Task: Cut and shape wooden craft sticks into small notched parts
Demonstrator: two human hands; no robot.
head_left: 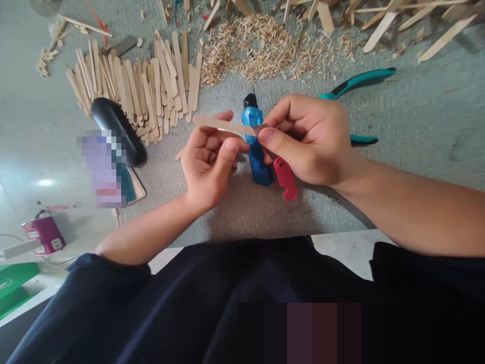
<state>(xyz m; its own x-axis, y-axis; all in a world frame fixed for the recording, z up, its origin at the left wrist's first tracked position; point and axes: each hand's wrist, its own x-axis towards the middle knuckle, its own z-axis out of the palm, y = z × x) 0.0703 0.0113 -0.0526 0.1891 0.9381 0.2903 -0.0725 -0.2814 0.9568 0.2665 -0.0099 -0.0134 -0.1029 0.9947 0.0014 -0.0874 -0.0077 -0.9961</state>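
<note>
A wooden craft stick (pixel 225 124) lies across the curled fingers of my left hand (pixel 208 167), its far left end over the knuckle. That hand's thumb stands a little apart from the stick. My right hand (pixel 310 141) is closed, thumb and forefinger pinching a thin dark blade-like piece (pixel 260 127) against the stick's right end. Below the hands, a blue utility knife (pixel 257 162) with a black end rests on the table. Beside it, under my right hand, is a red notched plastic piece (pixel 285 178).
Many craft sticks (pixel 132 91) are heaped at upper left, near a grey flat blade (pixel 125 45), a black case (pixel 117 129) and a phone (pixel 136 187). Wood chips (pixel 257 45) lie at the back. Teal-handled pliers (pixel 364 78) extend behind my right hand. More sticks (pixel 381 33) lie upper right.
</note>
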